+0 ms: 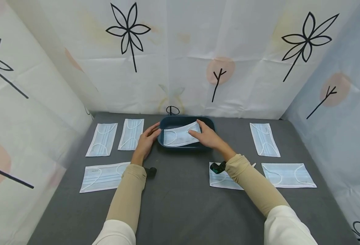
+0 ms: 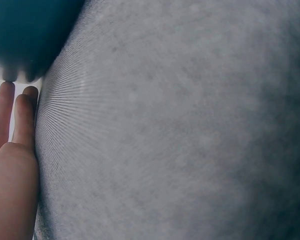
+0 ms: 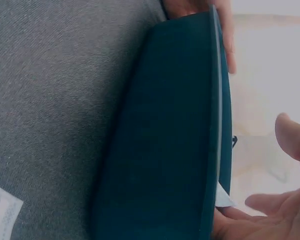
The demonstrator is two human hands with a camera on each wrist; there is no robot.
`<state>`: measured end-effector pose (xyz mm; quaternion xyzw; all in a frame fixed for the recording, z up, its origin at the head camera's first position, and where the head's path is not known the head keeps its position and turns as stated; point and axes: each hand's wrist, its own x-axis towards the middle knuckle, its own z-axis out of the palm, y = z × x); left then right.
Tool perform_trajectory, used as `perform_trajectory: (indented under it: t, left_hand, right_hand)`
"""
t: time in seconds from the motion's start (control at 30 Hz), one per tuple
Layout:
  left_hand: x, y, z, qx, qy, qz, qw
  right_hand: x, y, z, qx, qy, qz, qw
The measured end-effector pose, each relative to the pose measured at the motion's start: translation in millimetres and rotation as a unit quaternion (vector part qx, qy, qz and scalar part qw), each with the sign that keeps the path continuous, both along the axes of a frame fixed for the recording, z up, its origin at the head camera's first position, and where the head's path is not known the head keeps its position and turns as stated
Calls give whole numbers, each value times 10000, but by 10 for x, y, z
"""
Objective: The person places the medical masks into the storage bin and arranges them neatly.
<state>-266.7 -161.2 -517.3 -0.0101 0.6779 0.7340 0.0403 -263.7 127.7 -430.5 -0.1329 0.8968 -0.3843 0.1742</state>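
Observation:
A dark teal plastic basin stands at the back middle of the grey table, with a pale blue face mask lying in it. My left hand rests its extended fingers against the basin's left end; the left wrist view shows those fingers beside the basin wall. Over the right end of the basin is my right hand, at the mask's right edge. In the right wrist view its thumb stands well apart from the other fingers, and a mask corner shows above the rim.
Two upright masks and a sideways mask lie on the left. On the right are an upright mask, a sideways mask, and another mask partly under my right forearm. Patterned white cloth walls the table's back and sides.

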Motion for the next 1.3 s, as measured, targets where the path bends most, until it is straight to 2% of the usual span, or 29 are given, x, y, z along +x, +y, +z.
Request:
perform_trajectory:
  t: [0.13,0.3,0.43,0.5,0.63,0.77,0.9,1.3]
  left_hand:
    - [-5,6,-20,20,11,23,10000]
    - [0,8,-39,-37,3,73,10000]
    - [-5,8,-40,-74,-41,77,9999]
    - [-12,7,-29,-68,-51,98,9999]
    - [-27,3,0,5,-86,120,9999]
    - [-23,0,10,74,-160,48,9998]
    - [-13,8,11,82,-178,27,9998]
    - [-2,5,-16,-99,-121,49,9999]
  right_hand:
    - [48,-39,-40,278,310,209,9989]
    - [94,-54,-57,621,429,321,9966]
    - [127,-50,-35,1024,722,410,9913]
    - [141,-51,-12,1288,973,456,9858]
    - [162,-51,15,1902,1488,460,9693]
    - [189,-19,9,2430,1715,390,9540]
    - [207,33,-23,2662,1874,341,9449]
    - [253,223,-82,2543,1890,187,9483]
